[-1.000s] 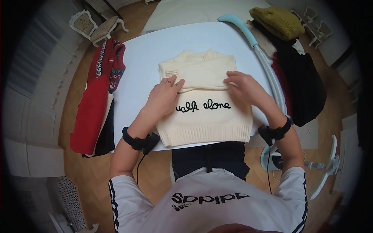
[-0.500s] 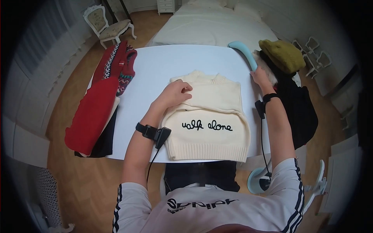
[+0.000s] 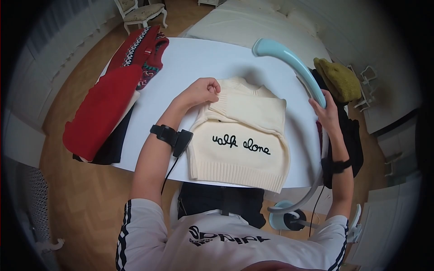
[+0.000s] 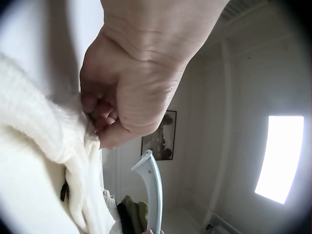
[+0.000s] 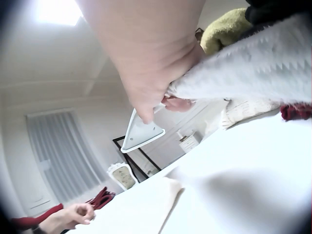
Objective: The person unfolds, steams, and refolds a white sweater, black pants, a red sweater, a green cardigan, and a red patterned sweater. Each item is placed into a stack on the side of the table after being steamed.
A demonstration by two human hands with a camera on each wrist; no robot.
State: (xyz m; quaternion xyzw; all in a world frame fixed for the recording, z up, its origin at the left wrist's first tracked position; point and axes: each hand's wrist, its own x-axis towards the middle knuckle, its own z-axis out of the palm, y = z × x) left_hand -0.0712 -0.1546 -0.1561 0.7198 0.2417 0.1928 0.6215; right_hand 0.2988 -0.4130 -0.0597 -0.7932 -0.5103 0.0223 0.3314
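A cream sweater (image 3: 239, 149) with "walk alone" in black lies folded on the white table (image 3: 181, 58), its sleeves laid across the upper front. My left hand (image 3: 199, 92) pinches the knit at the sweater's upper left; the left wrist view shows the thumb and fingers (image 4: 105, 117) closed on a bunched edge of the cream fabric (image 4: 44, 126). At the right, my right hand (image 3: 326, 110) grips the handle of a light blue steamer (image 3: 289, 58), its head raised over the table. In the right wrist view the steamer's flat triangular head (image 5: 142, 134) extends beyond the fingers.
Red and patterned garments (image 3: 106, 108) lie at the table's left. At the right are a mustard garment (image 3: 338, 79) and black clothes (image 3: 351, 144). The steamer's grey hose (image 3: 312, 194) runs down past the table's right edge to its base (image 3: 282, 221). A bed (image 3: 253, 27) stands behind.
My right hand left the sweater, took hold of the steamer and lifted it. My left hand lifted slightly and now pinches the sweater's upper left. The camera view has shifted.
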